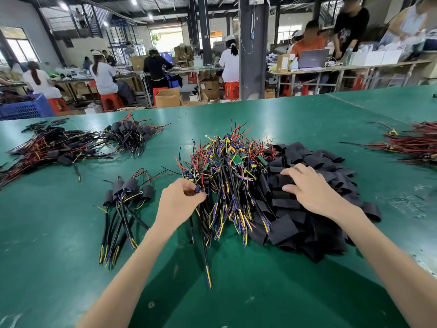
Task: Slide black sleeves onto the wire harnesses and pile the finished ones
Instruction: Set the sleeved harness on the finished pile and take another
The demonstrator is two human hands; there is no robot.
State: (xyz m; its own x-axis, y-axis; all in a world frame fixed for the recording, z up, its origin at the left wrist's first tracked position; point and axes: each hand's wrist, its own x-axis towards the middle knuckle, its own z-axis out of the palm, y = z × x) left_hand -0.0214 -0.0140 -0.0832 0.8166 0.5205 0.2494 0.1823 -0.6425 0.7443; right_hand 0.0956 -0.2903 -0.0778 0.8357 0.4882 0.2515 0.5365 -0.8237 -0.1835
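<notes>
The table top (260,292) is a smooth green mat with a faint sheen. The black sleeves (307,209) look matt and slightly grainy, perhaps a flat plastic tube rather than cloth. The wire harnesses (224,174) have glossy plastic insulation. The boxes (168,98) are dull brown cardboard, and the blue crate (23,110) is moulded plastic.

Left hand (180,200), right hand (311,190) bare; forearms (132,263) bare to frame edge; fingers (292,172) slender.

Workshop hall: green-topped table (260,292) in front, dark pillar (253,55) behind it, long benches (343,68) with seated workers (104,76) on red stools (111,101), cardboard boxes (168,98), blue crate (26,110) left, window (20,47), ceiling lamps (63,6) lit
</notes>
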